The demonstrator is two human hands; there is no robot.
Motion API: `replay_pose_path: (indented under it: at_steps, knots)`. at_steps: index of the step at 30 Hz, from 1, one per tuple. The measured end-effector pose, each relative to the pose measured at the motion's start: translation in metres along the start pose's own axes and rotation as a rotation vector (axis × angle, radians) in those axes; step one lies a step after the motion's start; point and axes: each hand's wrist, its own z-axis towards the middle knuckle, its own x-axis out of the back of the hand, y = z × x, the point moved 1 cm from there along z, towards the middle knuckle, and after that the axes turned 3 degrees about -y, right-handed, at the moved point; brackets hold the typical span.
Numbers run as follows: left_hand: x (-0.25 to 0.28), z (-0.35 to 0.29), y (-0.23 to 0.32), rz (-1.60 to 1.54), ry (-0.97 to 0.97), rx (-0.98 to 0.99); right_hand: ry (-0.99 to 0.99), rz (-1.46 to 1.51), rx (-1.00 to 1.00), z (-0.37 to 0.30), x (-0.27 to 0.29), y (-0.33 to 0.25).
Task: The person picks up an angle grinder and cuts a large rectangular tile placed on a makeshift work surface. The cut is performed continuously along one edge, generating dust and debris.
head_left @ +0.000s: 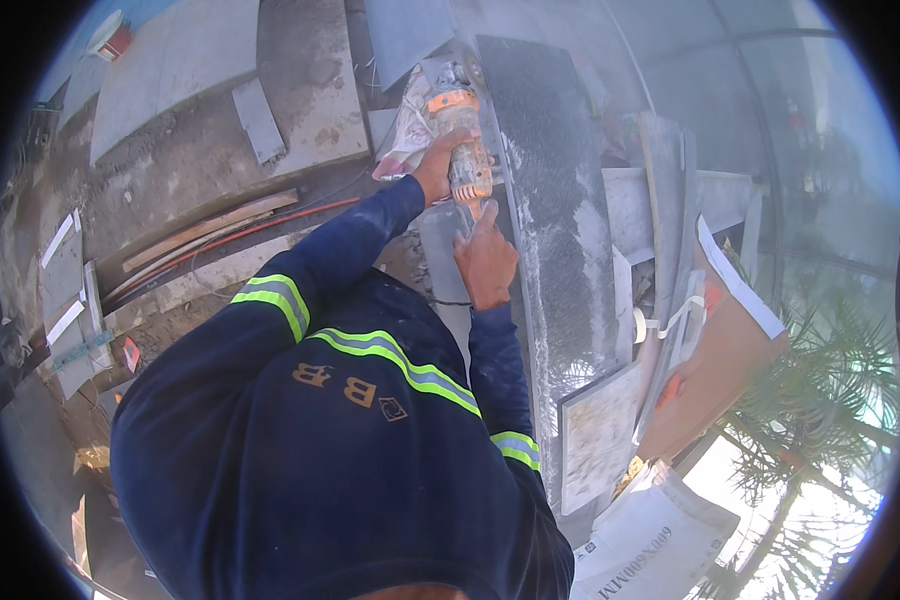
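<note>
Both hands are on an orange and grey angle grinder [467, 165], coated in pale dust, with its head at the far end. My left hand [438, 165] wraps round the middle of its body. Closer to me, my right hand [488, 262] closes on the tail end, one finger stretched along it. The grinder lies over the left edge of a long dark grey stone slab [560, 180], which has white dust along that edge and in patches. The disc is hidden or too blurred by dust to make out. A crumpled whitish bag [407, 130] lies just left of the grinder.
Glass panels [820, 130] rise on the right. Leaning there are stone strips [660, 200], a brown board [715, 340] and a pale tile [600, 440]. Left are grey slabs [185, 60], an orange-red rod or cable [300, 215], timber [210, 230] and a bucket [112, 38].
</note>
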Motion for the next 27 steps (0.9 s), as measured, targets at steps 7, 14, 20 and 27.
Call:
replay_pose_path:
  at_steps: [7, 14, 20, 27]
  knots:
    - [0.005, 0.015, 0.004, 0.046, 0.006, -0.01, 0.058, 0.011, 0.004, 0.012, -0.004, 0.0]
    - [0.006, 0.021, 0.001, 0.022, 0.012, -0.04, 0.041, -0.015, -0.015, 0.013, -0.005, 0.0]
    - [0.002, 0.004, -0.005, 0.027, 0.029, -0.024, 0.044, -0.012, 0.01, -0.004, -0.002, 0.001]
    - [0.003, -0.003, -0.007, 0.011, -0.018, -0.033, 0.075, -0.013, 0.026, -0.014, -0.002, 0.0]
